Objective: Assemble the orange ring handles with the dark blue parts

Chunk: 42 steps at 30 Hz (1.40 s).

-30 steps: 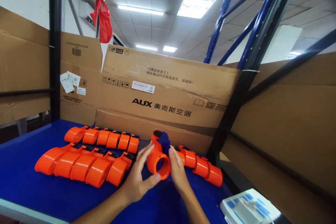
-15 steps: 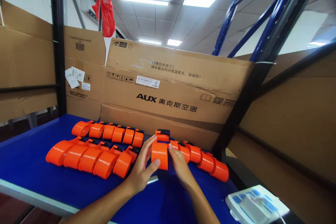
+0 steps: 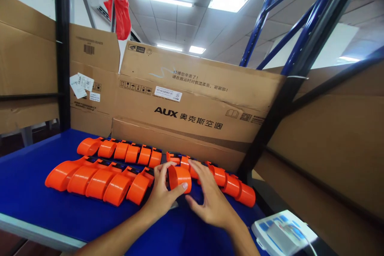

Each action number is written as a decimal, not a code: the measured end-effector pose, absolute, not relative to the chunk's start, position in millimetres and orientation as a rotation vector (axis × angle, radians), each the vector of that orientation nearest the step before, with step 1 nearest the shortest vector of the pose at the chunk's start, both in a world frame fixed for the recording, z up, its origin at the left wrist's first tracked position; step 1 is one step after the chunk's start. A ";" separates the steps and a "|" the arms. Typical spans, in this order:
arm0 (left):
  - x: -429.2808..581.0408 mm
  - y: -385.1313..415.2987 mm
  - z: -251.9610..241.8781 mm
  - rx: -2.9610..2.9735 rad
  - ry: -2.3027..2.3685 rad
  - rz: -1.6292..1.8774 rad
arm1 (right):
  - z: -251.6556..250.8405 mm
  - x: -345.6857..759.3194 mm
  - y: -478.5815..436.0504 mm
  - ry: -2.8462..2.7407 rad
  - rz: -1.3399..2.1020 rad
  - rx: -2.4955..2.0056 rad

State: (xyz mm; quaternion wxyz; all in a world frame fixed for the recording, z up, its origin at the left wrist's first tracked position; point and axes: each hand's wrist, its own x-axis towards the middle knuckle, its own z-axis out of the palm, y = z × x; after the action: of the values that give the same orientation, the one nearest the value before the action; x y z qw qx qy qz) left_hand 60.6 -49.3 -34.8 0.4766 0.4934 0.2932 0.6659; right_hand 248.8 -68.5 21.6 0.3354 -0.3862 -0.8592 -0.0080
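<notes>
My left hand (image 3: 163,192) holds a glossy orange band (image 3: 180,178), a wide curved loop, with the thumb across its front and the fingers at its left side. Just right of it, my right hand (image 3: 210,198) is open, its thumb and fingers spread apart around the band's right side. Whether a right fingertip touches the band, I cannot tell. Similar orange bands with dark clasps lie in two rows on the left, a back row (image 3: 126,151) and a front row (image 3: 96,182). Several more (image 3: 232,186) form a slanting row behind and right of my hands.
A blue tabletop (image 3: 27,176) carries the bands. Cardboard panels (image 3: 192,106) wall off the back and sides, beside dark rack posts (image 3: 264,140). A white device with blue buttons and a cable (image 3: 283,234) sits at front right. A red bag (image 3: 121,12) hangs above.
The orange band has tilted and turned in my left hand. My right hand has let go of its right side, spreading its fingers. The view has shifted slightly.
</notes>
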 end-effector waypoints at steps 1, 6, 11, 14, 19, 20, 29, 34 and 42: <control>60.7 -51.0 -36.2 1.282 0.734 1.608 | 22.5 245.9 -75.1 -2.303 -0.063 -1.013; 57.5 -62.8 -41.9 1.720 0.668 1.442 | 13.5 244.9 -100.0 -2.344 -0.232 -1.062; 50.7 -68.5 -39.6 1.965 0.540 1.229 | 20.2 285.3 -122.7 -2.314 -0.401 -1.163; 48.6 -68.2 -36.5 2.172 0.579 1.101 | 34.4 312.6 -139.6 -2.326 -0.431 -1.317; 53.4 -66.2 -47.1 2.707 0.266 0.731 | 31.4 337.9 -162.7 -2.229 -0.419 -1.720; 54.9 -65.9 -51.0 2.754 0.207 0.696 | 26.0 340.7 -164.8 -2.214 -0.412 -1.760; 55.2 -58.9 -68.6 2.939 0.310 0.703 | -5.3 363.3 -154.4 -2.186 -0.334 -1.883; 50.0 -51.2 -69.4 2.986 0.486 0.766 | 8.8 358.2 -153.6 -2.245 -0.210 -1.946; 47.8 -45.8 -68.6 2.971 0.612 0.789 | 67.9 356.2 -83.6 -2.268 -0.221 -2.022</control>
State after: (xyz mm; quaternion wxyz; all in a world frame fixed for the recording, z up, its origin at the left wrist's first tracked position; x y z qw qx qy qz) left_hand 47.8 -45.8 -68.6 0.0039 0.9479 0.1951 0.2518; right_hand 356.2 -83.6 67.9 0.0475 -0.6629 -0.7437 -0.0724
